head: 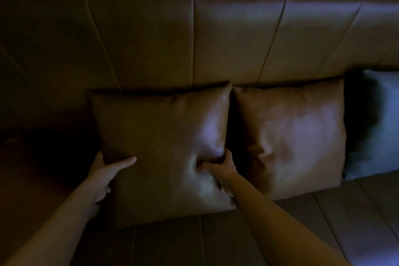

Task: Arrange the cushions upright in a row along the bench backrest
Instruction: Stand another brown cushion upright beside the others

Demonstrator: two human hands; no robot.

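Both hands on brown cushion (159, 149), upright against bench backrest (216, 32).

Left hand (103, 177) clamped on lower left edge, thumb laid flat across the front, fingers hidden behind. Right hand (222, 170) pinching lower right edge, fingertips dug into a dimple. Second brown cushion (291, 136) just beside on the right, also upright; grey cushion (375, 125) farther right. Seat (237, 239) dim below.
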